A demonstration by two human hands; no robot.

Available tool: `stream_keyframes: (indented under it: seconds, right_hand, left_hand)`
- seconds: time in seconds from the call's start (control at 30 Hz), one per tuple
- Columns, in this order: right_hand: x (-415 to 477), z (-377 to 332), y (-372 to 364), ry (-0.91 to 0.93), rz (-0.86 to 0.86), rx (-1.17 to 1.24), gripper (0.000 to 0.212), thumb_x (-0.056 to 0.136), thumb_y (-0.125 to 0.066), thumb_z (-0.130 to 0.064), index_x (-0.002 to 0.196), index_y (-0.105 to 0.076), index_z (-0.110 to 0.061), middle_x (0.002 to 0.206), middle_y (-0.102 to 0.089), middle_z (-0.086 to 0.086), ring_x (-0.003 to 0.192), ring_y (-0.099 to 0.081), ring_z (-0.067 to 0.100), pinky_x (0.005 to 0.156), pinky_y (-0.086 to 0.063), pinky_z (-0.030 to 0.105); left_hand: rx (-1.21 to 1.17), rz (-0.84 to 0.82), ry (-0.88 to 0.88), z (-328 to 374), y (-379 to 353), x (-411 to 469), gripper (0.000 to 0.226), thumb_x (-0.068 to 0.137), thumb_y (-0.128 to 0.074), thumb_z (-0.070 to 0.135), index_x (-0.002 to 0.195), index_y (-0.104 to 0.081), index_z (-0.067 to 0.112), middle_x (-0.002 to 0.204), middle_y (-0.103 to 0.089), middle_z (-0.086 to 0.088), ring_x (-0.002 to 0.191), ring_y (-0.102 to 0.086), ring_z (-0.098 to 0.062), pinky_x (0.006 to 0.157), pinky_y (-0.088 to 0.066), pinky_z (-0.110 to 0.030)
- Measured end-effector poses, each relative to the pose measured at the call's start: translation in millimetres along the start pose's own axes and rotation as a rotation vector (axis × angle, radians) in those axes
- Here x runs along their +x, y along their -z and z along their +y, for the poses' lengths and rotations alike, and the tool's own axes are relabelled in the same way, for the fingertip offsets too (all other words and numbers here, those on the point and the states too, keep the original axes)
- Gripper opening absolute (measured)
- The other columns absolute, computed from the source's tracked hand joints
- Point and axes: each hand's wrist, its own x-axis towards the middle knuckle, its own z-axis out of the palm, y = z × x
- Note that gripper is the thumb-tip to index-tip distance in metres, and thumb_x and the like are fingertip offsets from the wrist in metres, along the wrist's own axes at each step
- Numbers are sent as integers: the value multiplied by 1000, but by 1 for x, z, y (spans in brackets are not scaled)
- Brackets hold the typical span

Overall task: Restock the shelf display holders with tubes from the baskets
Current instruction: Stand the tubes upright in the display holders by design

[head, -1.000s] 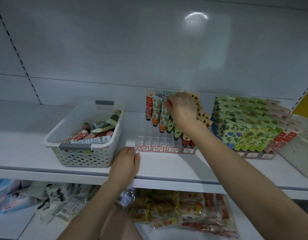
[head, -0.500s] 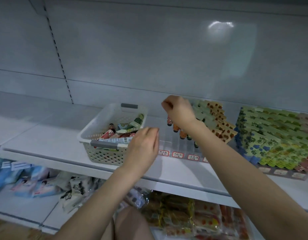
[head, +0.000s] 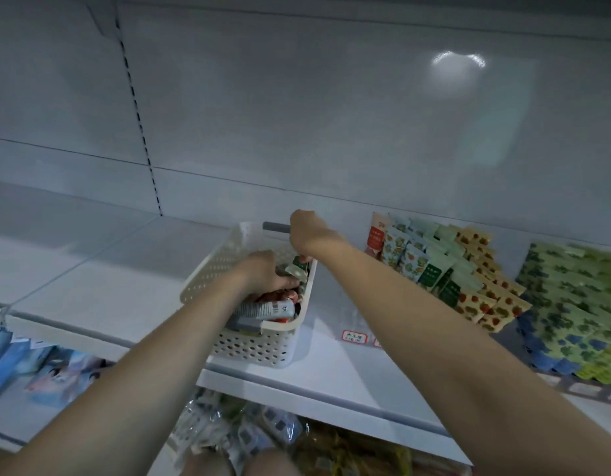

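A white perforated basket [head: 252,345] with loose tubes stands on the shelf. My left hand [head: 263,274] reaches into it and lies on the tubes; its fingertips are hidden among them. My right hand [head: 306,233] hangs over the basket's far right corner, fingers curled down and pinching the top of a dark green tube [head: 300,264]. A white tube [head: 266,309] lies near the basket's front. To the right stands the clear display holder [head: 354,324] with rows of upright tubes [head: 434,266] at its back and bare front slots.
A second holder packed with green and yellow tubes [head: 572,304] stands at the far right. The white shelf [head: 108,286] stretches left of the basket. Packaged goods [head: 249,438] lie on the shelf below.
My right hand left the display holder and moved left over the basket. My left hand rose from the shelf edge into the basket. The view swung left.
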Motion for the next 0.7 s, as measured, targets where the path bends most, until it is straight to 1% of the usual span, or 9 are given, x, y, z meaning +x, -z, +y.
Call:
stream_keyframes:
  seconds: [0.07, 0.13, 0.2, 0.23, 0.3, 0.4, 0.47, 0.6, 0.7]
  right_hand:
    - [8, -2, -6, -19, 2, -39, 19, 93, -38, 5, 102, -54, 4, 115, -58, 19, 104, -60, 31, 70, -45, 28]
    - [17, -1, -15, -40, -5, -75, 29, 94, -38, 1, 120, -51, 2, 116, -58, 17, 103, -60, 29, 69, -44, 28]
    - [25, -1, -22, -49, -24, -116, 28, 95, -42, -4, 122, -50, 0, 115, -60, 15, 100, -61, 28, 68, -45, 27]
    - [28, 0, -24, -54, -30, -141, 28, 95, -46, -8, 121, -51, -1, 115, -61, 13, 100, -62, 26, 68, -44, 27]
    - [32, 0, -25, -59, -44, -175, 30, 92, -55, -14, 120, -52, -5, 112, -62, 9, 94, -60, 22, 68, -42, 26]
    - [34, 0, -24, -58, -73, -127, 26, 86, -59, -16, 111, -55, -8, 92, -60, 4, 77, -54, 20, 63, -42, 26]
    - [33, 1, -20, -45, -58, -47, 10, 84, -58, -18, 88, -54, -9, 74, -54, 1, 66, -53, 17, 54, -41, 22]
    - [26, 9, -4, -39, 59, 166, 37, 89, -53, -29, 60, -38, -12, 58, -41, 0, 51, -38, 13, 45, -27, 23]
    - [19, 19, 5, -57, 136, 371, 42, 91, -49, -26, 54, -34, -12, 54, -38, 3, 49, -37, 16, 48, -29, 22]
  left_hand:
    - [-9, -89, 19, -3, 0, 9, 54, 81, -64, 49, 115, -56, 7, 110, -64, -9, 98, -59, -26, 85, -46, -33]
    - [12, -166, 38, -5, 2, 15, 53, 83, -63, 49, 112, -57, 5, 107, -66, -10, 94, -61, -25, 75, -45, -30]
    - [22, -201, 22, -6, 4, 19, 43, 85, -61, 47, 100, -59, 7, 103, -68, -10, 87, -61, -23, 65, -40, -27]
    - [25, -203, 5, -7, 7, 19, 35, 86, -62, 43, 95, -57, 10, 102, -68, -9, 85, -60, -21, 65, -39, -26]
    - [72, -209, -13, -9, 12, 20, 29, 85, -63, 38, 99, -54, 13, 104, -65, -6, 85, -55, -19, 71, -40, -25]
    - [187, -208, -6, -13, 16, 22, 36, 82, -65, 32, 108, -56, 9, 102, -63, -7, 86, -57, -20, 72, -44, -27]
    - [217, -199, -5, -12, 15, 25, 32, 83, -62, 27, 108, -57, 8, 99, -63, -8, 84, -57, -20, 72, -46, -28]
    - [318, -182, 5, 2, 9, 31, 31, 90, -53, 37, 101, -53, 8, 84, -54, -2, 80, -53, -18, 69, -42, -28]
    - [362, -196, 26, 8, 9, 37, 32, 92, -51, 41, 98, -52, 9, 81, -52, 0, 80, -53, -19, 72, -43, -27]
